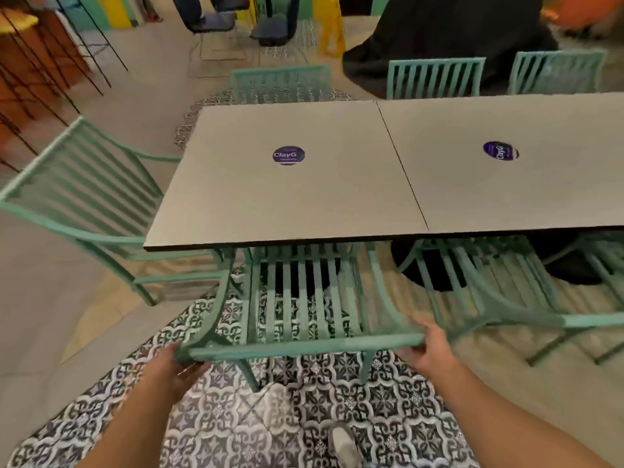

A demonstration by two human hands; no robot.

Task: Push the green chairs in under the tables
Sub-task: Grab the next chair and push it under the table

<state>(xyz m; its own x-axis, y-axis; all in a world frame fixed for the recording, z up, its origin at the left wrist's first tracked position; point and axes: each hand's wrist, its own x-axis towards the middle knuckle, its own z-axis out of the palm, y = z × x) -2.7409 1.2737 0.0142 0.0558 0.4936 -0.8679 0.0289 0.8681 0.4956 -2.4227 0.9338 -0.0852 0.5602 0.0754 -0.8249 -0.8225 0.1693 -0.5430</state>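
1. Between both hands runs the top rail of the green chair point(304, 346), its long axis crosswise; left hand point(175, 366) and right hand point(430, 347) each keep a clenched grip on an end.
2. Straight ahead of the grip sits the counter point(287, 197), with the seat partly under its edge.
3. Right of the grip, a neighbouring chair point(489, 292) stands close; its arm could snag.

Both forearms are bare, with no sleeves showing. The left hand point(175, 369) and right hand point(434, 349) wear no gloves. One grey shoe point(344, 445) shows below.
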